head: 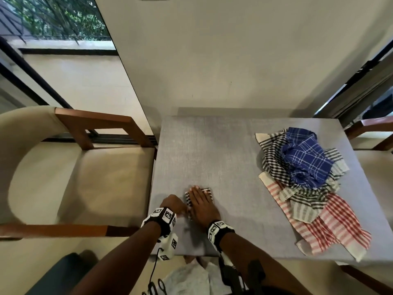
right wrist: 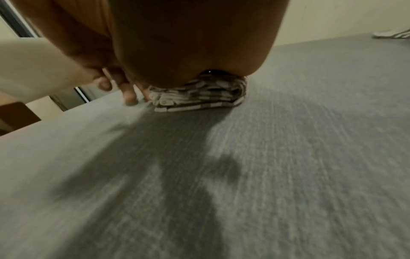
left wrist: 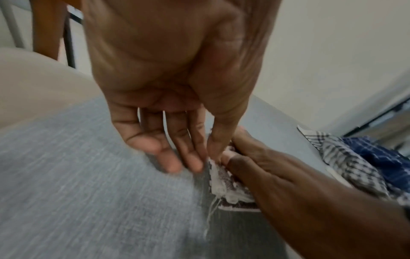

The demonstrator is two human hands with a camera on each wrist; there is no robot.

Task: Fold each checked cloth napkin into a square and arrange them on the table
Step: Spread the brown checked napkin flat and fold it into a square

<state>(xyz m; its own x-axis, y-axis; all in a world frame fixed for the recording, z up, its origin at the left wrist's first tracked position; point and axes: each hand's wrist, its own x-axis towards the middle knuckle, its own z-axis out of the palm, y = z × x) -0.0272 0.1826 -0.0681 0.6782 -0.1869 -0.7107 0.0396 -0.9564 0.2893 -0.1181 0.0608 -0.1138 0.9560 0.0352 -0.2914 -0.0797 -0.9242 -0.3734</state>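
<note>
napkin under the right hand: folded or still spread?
Folded. The napkin shows stacked layers at its edge, a compact wad under the flat right hand; left hand fingertips touch its side.

bare forearms, black-and-white marker wristbands point(head: 164, 218), black cable point(head: 153, 271)

Your right hand point(head: 202, 204) lay flat, palm down, fingers straight and together, pointing toward twelve o'clock. Your left hand point(head: 172, 205) sat just beside it at nine o'clock, fingers point(left wrist: 170, 149) extended downward with the tips touching the surface. Both forearms came in from six o'clock, each wrist wearing a marker-covered band.
</note>
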